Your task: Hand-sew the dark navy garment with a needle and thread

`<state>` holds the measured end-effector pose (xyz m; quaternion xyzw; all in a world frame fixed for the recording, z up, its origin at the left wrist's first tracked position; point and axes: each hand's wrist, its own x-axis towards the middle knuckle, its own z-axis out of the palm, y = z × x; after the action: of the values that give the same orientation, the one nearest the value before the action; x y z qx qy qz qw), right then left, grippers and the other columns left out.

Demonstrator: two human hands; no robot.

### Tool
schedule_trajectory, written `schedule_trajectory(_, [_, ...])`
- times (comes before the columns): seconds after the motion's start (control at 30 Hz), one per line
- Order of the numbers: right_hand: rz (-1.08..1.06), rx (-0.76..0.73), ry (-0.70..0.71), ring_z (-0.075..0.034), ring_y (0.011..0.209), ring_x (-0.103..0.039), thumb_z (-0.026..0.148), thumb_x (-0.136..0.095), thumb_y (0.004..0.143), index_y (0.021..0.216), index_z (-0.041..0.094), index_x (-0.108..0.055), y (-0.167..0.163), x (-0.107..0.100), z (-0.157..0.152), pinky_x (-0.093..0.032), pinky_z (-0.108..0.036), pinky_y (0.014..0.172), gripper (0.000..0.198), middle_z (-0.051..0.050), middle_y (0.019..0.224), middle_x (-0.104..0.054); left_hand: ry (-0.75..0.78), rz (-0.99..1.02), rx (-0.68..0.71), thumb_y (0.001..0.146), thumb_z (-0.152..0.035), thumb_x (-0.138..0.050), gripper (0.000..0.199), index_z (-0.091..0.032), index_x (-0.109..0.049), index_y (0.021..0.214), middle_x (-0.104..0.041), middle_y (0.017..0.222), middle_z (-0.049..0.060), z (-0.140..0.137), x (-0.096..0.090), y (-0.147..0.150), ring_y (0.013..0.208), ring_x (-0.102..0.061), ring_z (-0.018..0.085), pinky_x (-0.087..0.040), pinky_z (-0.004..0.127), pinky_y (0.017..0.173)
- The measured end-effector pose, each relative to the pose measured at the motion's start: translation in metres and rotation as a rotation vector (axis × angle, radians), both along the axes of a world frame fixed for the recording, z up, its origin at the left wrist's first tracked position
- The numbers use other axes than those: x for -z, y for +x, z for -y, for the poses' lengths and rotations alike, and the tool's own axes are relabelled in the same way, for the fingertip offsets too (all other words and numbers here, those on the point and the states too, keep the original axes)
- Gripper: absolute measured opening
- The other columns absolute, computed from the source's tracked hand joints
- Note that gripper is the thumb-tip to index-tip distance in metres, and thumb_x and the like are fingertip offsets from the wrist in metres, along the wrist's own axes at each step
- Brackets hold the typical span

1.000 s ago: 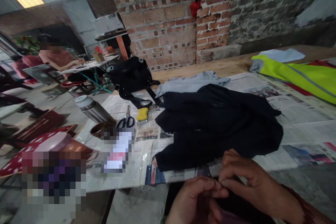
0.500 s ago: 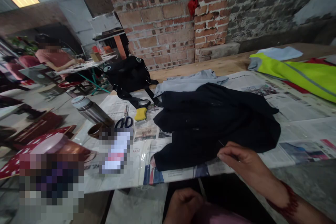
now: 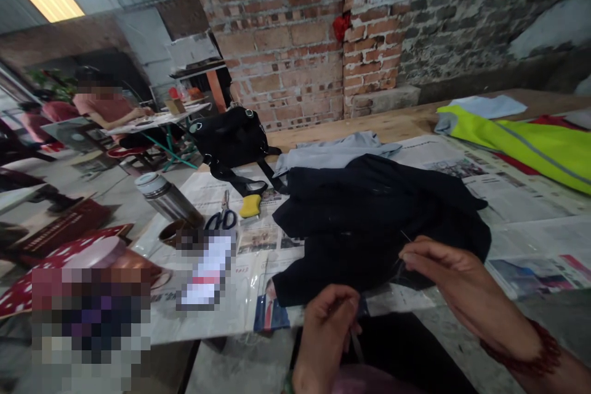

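Note:
My right hand [image 3: 446, 268] is closed in a pinch on a thin needle [image 3: 405, 236], its tip pointing up and left over the dark cloth. A faint thread seems to hang below those fingers. Lower and to the left, my left hand [image 3: 327, 329] is also pinched at the table's front edge; whatever its fingertips hold is too small to make out. Dark navy garment [image 3: 351, 228] lies bunched on the newspaper, just beyond both hands. Scissors [image 3: 222, 215] with dark handles and a yellow pincushion-like block [image 3: 250, 205] rest to its left.
Newspaper [image 3: 512, 228] covers the table. Behind the garment lie a grey cloth [image 3: 332, 152] and a black bag [image 3: 233, 141]; a yellow vest [image 3: 517, 138] is at right. A steel flask [image 3: 168, 197], brown cup [image 3: 173, 233] and blurred phone-like item [image 3: 207, 271] stand left. A person [image 3: 104, 101] sits beyond.
My left hand has risen from below the table edge to in front of the garment. My right hand, still pinching the needle, has shifted slightly right and up.

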<state>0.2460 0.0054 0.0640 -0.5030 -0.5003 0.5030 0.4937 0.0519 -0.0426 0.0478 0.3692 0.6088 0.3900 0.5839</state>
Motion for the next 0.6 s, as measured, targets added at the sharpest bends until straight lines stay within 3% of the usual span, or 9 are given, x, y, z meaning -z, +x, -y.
schedule_trajectory(0.4, [-0.162,0.042,0.021,-0.012,0.068,-0.048,0.036,-0.071,0.064,0.075,0.022,-0.069,-0.007,-0.014,0.003,-0.041,-0.023,0.059,0.018,-0.001,0.074,-0.057,-0.080,0.140,0.136,0.068,-0.024,-0.059,0.027,-0.016,-0.053,0.093,-0.051,0.037,-0.008,0.000,-0.010,0.036,0.024,-0.026,0.002,-0.015,0.015,0.027])
schedule_trajectory(0.5, [-0.166,0.036,0.029,-0.012,0.067,-0.048,0.036,-0.071,0.065,0.073,0.022,-0.069,-0.009,-0.016,0.004,-0.041,-0.023,0.058,0.017,0.000,0.072,-0.057,-0.094,0.214,0.144,0.067,-0.024,-0.062,0.023,-0.015,-0.055,0.087,-0.050,0.037,-0.008,-0.001,-0.012,0.040,0.023,-0.031,0.003,-0.016,0.014,0.026])
schedule_trajectory(0.6, [-0.164,0.016,0.024,-0.012,0.066,-0.048,0.037,-0.071,0.065,0.072,0.022,-0.069,-0.010,-0.015,0.006,-0.041,-0.022,0.058,0.017,0.000,0.071,-0.057,-0.124,0.380,0.124,0.067,-0.030,-0.064,0.020,-0.014,-0.059,0.077,-0.057,0.049,-0.004,-0.003,-0.014,0.043,0.026,-0.042,0.003,-0.016,0.014,0.025])
